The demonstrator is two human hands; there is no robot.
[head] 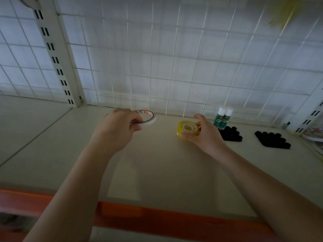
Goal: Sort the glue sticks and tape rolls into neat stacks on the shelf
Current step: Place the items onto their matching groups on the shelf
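Observation:
My left hand (120, 126) grips a thin white tape roll (148, 118) near the back of the cream shelf (157, 163), fingers and thumb curled round its near edge. My right hand (201, 133) holds a yellow tape roll (187, 128) between thumb and fingers, a little above the shelf surface. Two green glue sticks with white caps (223, 117) stand upright side by side at the back right, just behind my right hand.
Two groups of small black caps or sticks (230, 133) (272, 139) lie on the shelf at the right. More flat rolls (312, 135) show at the far right edge. A wire grid panel (174, 67) backs the shelf. An orange rail (157, 217) runs along the front.

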